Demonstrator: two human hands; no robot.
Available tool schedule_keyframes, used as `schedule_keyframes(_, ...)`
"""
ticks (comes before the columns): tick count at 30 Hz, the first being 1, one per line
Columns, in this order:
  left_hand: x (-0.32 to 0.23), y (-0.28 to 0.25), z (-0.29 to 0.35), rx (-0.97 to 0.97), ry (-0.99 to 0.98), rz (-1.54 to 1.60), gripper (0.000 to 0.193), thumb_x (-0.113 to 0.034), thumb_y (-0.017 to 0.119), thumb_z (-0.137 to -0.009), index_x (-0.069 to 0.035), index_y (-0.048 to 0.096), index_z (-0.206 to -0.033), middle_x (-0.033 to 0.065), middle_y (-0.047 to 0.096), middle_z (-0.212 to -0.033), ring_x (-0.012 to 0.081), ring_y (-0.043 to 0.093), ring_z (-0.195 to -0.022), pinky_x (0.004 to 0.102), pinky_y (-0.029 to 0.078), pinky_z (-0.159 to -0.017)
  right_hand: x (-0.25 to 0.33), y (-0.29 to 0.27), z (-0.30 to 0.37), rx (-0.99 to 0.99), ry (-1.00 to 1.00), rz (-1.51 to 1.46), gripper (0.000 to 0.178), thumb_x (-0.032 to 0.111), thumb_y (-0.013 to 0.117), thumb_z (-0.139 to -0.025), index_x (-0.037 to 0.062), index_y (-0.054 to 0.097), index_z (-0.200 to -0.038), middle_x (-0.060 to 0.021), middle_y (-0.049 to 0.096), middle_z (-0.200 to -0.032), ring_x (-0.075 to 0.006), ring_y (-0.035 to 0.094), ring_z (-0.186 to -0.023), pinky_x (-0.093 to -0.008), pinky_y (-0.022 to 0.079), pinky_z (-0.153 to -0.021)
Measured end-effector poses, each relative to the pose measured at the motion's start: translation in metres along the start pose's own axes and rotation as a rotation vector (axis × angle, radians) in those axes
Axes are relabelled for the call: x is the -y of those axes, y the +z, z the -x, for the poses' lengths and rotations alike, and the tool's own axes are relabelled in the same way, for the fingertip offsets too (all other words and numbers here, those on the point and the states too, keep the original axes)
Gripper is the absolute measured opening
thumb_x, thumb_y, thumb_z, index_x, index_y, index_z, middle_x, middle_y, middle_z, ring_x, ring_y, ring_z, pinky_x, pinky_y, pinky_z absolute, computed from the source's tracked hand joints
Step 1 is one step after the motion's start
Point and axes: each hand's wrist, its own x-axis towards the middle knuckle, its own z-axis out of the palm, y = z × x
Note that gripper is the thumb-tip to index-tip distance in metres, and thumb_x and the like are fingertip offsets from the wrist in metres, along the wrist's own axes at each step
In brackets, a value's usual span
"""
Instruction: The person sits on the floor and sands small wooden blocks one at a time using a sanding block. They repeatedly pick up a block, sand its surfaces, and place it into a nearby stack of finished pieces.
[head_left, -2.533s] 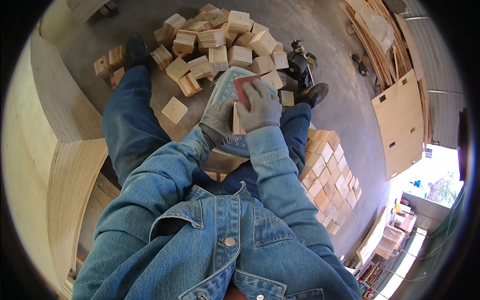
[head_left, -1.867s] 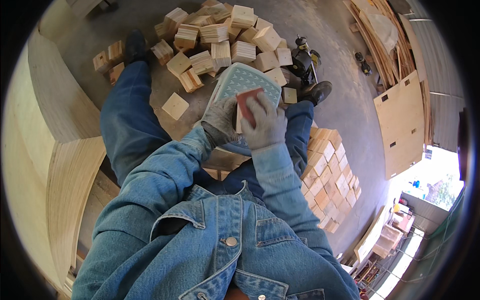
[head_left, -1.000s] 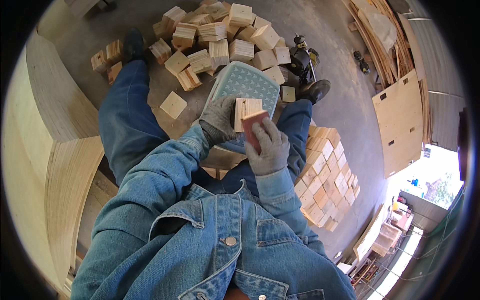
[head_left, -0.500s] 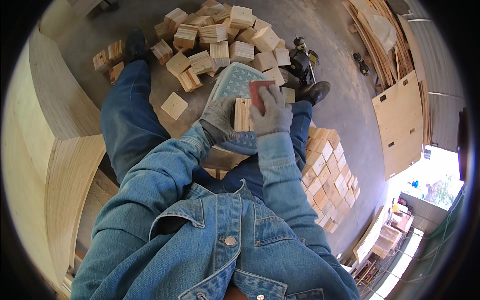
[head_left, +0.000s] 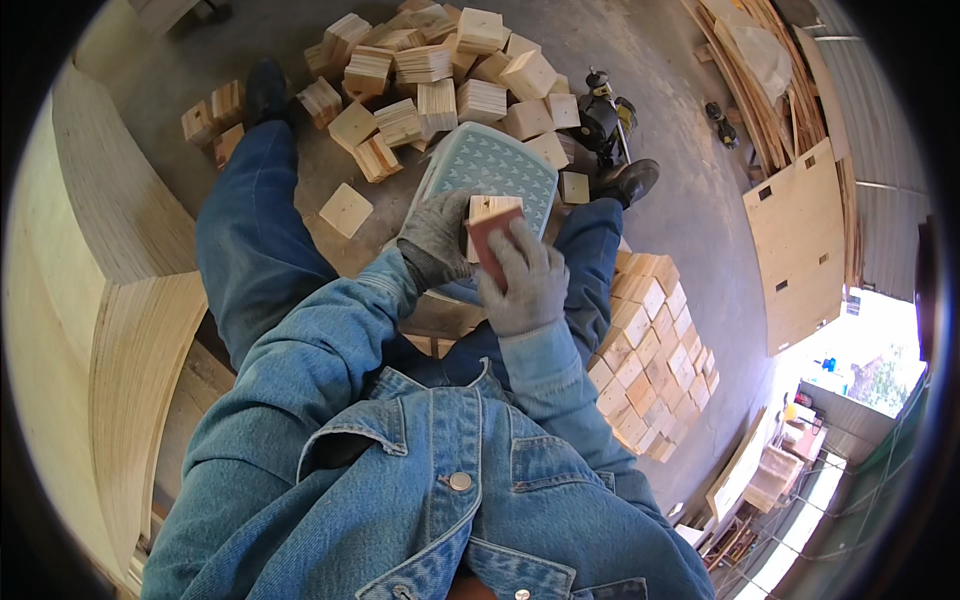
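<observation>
Above a pale blue plastic stool (head_left: 520, 168), my gloved left hand (head_left: 436, 238) is closed on the left side of a small plywood block (head_left: 492, 207). My gloved right hand (head_left: 527, 280) grips a flat reddish-brown sanding block (head_left: 486, 248). This lies tilted against the near, right part of the plywood block and hides much of it. The fingers of my right hand are bent over the back of the sanding block. Both hands are in grey gloves.
Loose plywood blocks (head_left: 424, 64) lie heaped beyond the stool; a single block (head_left: 346, 210) lies nearer. To the right stands a neat stack of blocks (head_left: 655, 350). A black and yellow power tool (head_left: 606, 118) is beside my right foot. Large plywood sheets (head_left: 150, 330) rise on the left.
My right hand has moved toward me and slightly left, drawing the sanding block from the far right of the plywood block across its near part. My left hand has hardly moved.
</observation>
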Motion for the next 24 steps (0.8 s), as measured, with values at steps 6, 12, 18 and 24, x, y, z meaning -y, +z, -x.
schedule_keyframes(6,0.005,0.007,0.0,-0.112,0.064,-0.029,0.105,-0.042,0.097,-0.061,-0.011,0.05,-0.149,0.018,0.06,-0.14,0.0402,0.059,-0.128,0.0482,0.048,-0.112,-0.019,0.024,-0.095,-0.019,0.065,0.079,0.056,0.033,0.081,-0.08,0.0184,0.073,-0.133,-0.0103,0.061,-0.148,-0.0355,0.062,-0.128,-0.0504,0.047,-0.11)
schedule_keyframes(12,0.023,0.018,-0.001,-0.109,0.071,-0.009,0.102,-0.043,0.096,-0.062,-0.012,0.05,-0.148,0.0175,0.06,-0.139,0.0396,0.059,-0.129,0.049,0.047,-0.114,-0.011,0.02,-0.084,0.017,0.086,0.09,0.057,0.035,0.082,-0.081,0.0185,0.072,-0.135,-0.0094,0.06,-0.15,-0.039,0.059,-0.127,-0.0518,0.048,-0.108)
schedule_keyframes(18,0.001,0.005,-0.006,-0.02,0.016,0.319,0.08,-0.045,0.092,-0.07,-0.013,0.06,-0.136,0.0189,0.063,-0.132,0.0399,0.061,-0.125,0.0509,0.047,-0.111,0.012,-0.003,0.008,0.068,0.005,-0.015,0.06,0.033,0.082,-0.08,0.0221,0.069,-0.138,-0.0063,0.056,-0.151,-0.0394,0.059,-0.121,-0.0579,0.048,-0.1)
schedule_keyframes(24,-0.006,-0.001,0.0,-0.119,0.029,0.027,0.087,-0.048,0.094,-0.065,-0.008,0.061,-0.136,0.0195,0.063,-0.132,0.0384,0.062,-0.123,0.0482,0.049,-0.109,0.012,-0.013,0.043,0.056,-0.07,-0.039,0.061,0.029,0.083,-0.076,0.0196,0.07,-0.135,-0.0071,0.057,-0.149,-0.0396,0.058,-0.119,-0.0565,0.049,-0.098)
